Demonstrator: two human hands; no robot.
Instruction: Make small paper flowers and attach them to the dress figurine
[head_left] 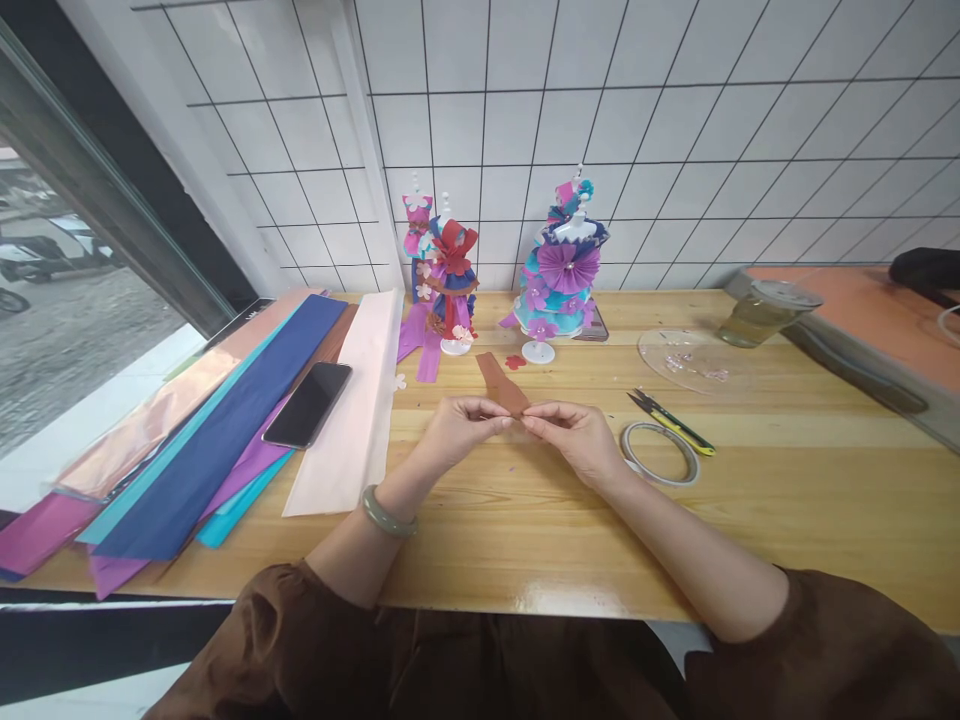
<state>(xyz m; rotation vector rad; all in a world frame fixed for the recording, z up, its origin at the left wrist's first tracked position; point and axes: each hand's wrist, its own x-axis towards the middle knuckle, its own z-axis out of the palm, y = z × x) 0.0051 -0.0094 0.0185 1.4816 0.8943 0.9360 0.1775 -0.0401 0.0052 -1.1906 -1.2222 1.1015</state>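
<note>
Between my two hands is a strip of brown crepe paper (501, 382), its near edge pinched and its far end stretching away over the table. My left hand (466, 428) grips that edge from the left, thumb against fingers. From the right, my right hand (571, 432) pinches the same edge, the fingertips of both hands almost meeting. Just beyond the strip lies a small red paper flower (515, 362). A roll of narrow tape (660, 453) rests beside my right wrist, with yellow-handled thread snips (675, 422) next to it.
Folded crepe paper sheets (225, 430) and a black phone (307, 404) cover the left side. Small dress forms in paper dresses (559, 280) (452, 285) stand by the tiled wall. A clear plate with beads (686, 360) and a lidded drink cup (769, 312) are at the right.
</note>
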